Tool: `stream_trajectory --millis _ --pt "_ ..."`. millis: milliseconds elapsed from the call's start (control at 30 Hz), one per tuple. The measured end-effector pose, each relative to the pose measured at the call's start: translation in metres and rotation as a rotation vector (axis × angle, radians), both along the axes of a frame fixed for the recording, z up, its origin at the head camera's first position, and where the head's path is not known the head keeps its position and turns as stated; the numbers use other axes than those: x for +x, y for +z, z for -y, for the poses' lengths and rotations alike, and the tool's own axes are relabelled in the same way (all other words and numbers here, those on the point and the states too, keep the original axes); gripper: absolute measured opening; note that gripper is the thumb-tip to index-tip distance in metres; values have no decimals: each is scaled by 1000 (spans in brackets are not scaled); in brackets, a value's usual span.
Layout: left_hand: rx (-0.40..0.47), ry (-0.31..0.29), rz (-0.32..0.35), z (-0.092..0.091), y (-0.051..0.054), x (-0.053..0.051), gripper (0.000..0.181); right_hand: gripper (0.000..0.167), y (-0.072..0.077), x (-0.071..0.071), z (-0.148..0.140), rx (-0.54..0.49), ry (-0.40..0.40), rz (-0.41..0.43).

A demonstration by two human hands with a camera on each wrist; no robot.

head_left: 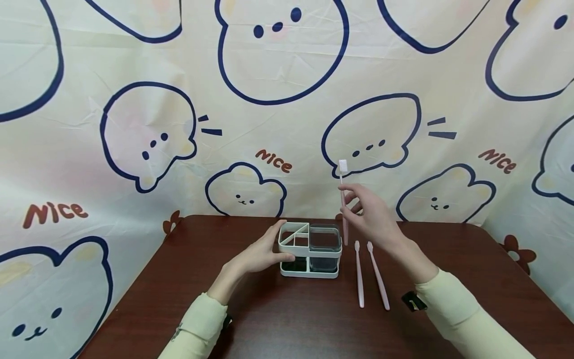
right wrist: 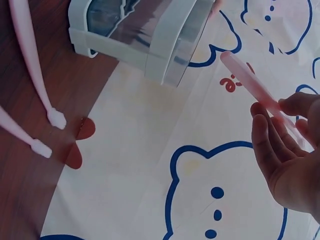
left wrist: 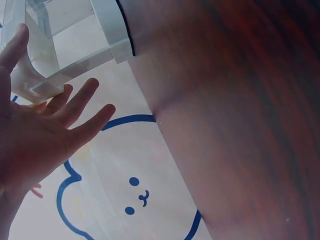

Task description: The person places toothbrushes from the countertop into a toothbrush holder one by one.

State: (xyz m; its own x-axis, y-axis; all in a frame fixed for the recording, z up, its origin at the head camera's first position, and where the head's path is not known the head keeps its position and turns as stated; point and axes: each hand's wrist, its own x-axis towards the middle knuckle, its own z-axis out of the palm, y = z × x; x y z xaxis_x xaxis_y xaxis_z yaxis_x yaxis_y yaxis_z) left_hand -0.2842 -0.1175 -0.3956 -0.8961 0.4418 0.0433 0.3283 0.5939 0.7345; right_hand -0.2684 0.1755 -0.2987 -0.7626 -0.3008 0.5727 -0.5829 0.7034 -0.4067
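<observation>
A pink toothbrush (head_left: 346, 230) (right wrist: 250, 82) stands upright, bristles up, pinched between the thumb and fingers of the right hand (head_left: 374, 217) (right wrist: 292, 160), just right of a pale holder (head_left: 310, 253) (right wrist: 161, 40). This holder has a divided top, a clear cup section and a lower tier. The left hand (head_left: 257, 253) (left wrist: 42, 135) grips its left side, thumb at the front and fingers behind; the left wrist view shows some fingers spread beside the holder (left wrist: 112, 27). Two more pink toothbrushes (head_left: 359, 279) (head_left: 380, 281) lie on the table, bristle ends away from the person.
The dark wooden table (head_left: 269, 319) reaches back to a cream cloth (head_left: 305, 129) printed with blue bear outlines, which hangs behind and at both sides. A dark strap piece (head_left: 413, 301) is at the right wrist.
</observation>
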Motion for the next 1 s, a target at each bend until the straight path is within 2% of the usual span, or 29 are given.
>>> stream_trajectory --millis 467,667,833,1000 --pt "-6 8 -2 0 0 0 98 53 2 -1 23 -109 120 -26" --pt "-11 11 2 0 0 -1 99 54 4 1 34 -130 136 -22" --pt "-14 8 3 0 -2 -3 100 53 2 -2 42 -145 137 -55" --pt "-11 11 7 0 -2 -3 99 52 -2 -4 49 -145 171 -90"
